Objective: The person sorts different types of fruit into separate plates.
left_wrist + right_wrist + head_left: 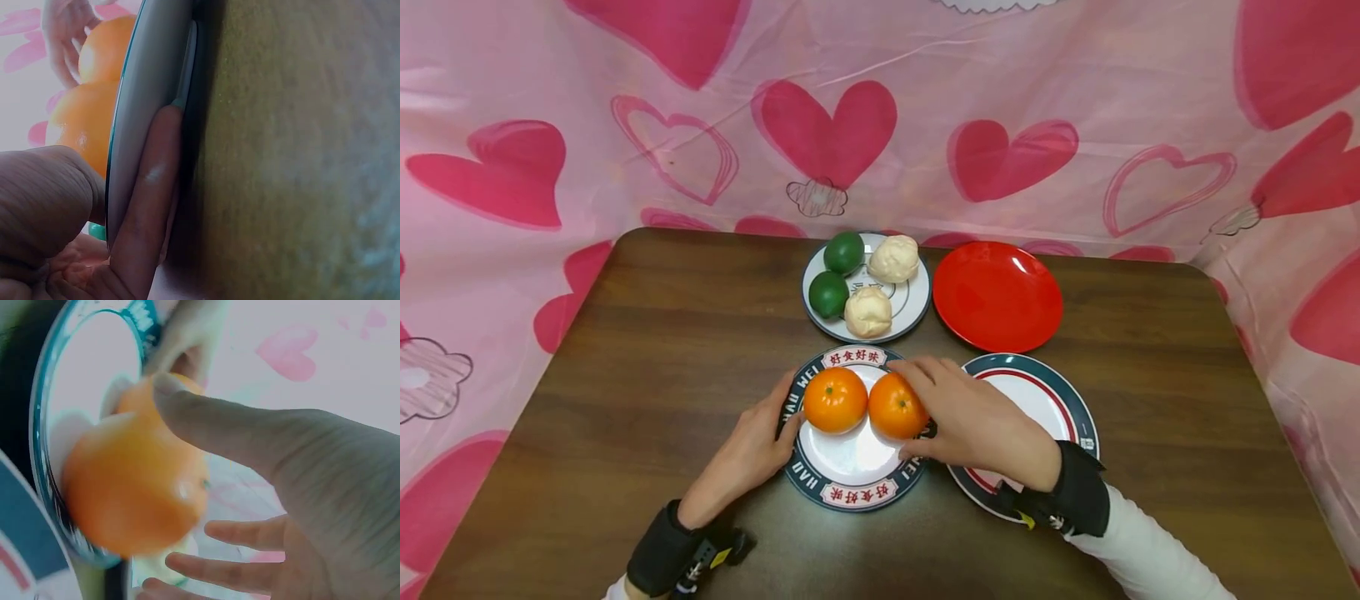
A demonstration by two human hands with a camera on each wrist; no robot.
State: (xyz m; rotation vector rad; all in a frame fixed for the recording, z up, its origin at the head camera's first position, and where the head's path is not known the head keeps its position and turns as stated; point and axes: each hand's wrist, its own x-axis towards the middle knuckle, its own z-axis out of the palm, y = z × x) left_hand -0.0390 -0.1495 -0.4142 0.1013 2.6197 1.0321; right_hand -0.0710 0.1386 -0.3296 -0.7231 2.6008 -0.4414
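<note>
Two oranges (835, 401) sit side by side on a white plate (852, 460) with a dark lettered rim. My left hand (751, 440) grips this plate's left edge. In the left wrist view, its fingers (156, 181) lie under the rim while the thumb is above it. Over the plate's right side, my right hand (977, 417) is spread around the right-hand orange (895, 408). The right wrist view has the thumb and fingers (231, 569) apart and extended about that orange (134, 487), with a gap before the fingertips.
Behind is a plate (913, 310) bearing two green fruits (828, 294) and two cream-coloured round items (868, 312). A red plate (997, 296) stands to its right. Another dark-rimmed plate (1037, 400) lies partly under my right forearm. A pink heart-patterned cloth (917, 108) hangs behind the wooden table (685, 333).
</note>
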